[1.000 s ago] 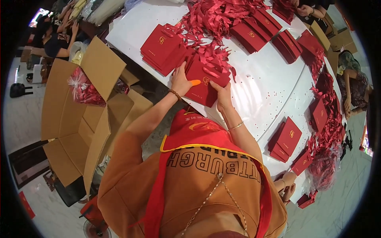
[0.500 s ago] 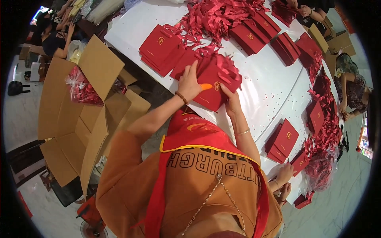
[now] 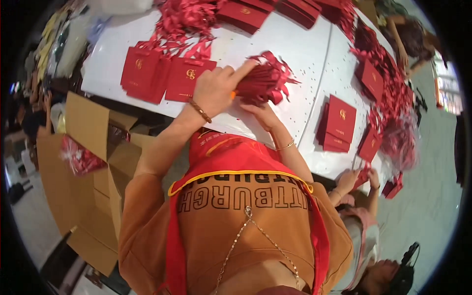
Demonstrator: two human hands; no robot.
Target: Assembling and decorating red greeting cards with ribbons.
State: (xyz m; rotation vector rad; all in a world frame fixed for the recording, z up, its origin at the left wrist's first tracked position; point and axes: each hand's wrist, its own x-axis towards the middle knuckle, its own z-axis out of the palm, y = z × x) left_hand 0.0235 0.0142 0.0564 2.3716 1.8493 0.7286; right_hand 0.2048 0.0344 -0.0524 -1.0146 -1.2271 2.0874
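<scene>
My left hand (image 3: 215, 91), with an orange cover on its thumb, is closed around a bundle of flat red paper gift bags (image 3: 253, 83). The bundle stands on edge, and its ribbon handles (image 3: 275, 73) fan out at the far right end. From the near side my right hand (image 3: 263, 116) grips the same bundle low down; its fingertips are partly hidden under it. Just left of my left hand lies a red gift bag (image 3: 179, 87) with a gold emblem. Beyond that bag, a stack of similar bags (image 3: 140, 76) overlaps it near the table's left edge.
Loose red ribbons (image 3: 184, 22) heap at the back of the white table (image 3: 290, 54). More bags (image 3: 339, 120) lie at right, beside a ribbon pile (image 3: 393, 88). An open cardboard box (image 3: 88, 196) stands at left. A co-worker's hands (image 3: 348, 181) handle a red piece at lower right.
The bundle has gone from lying face up to standing on edge in my hands. My left hand has turned over with it. The whole view has also shifted.
</scene>
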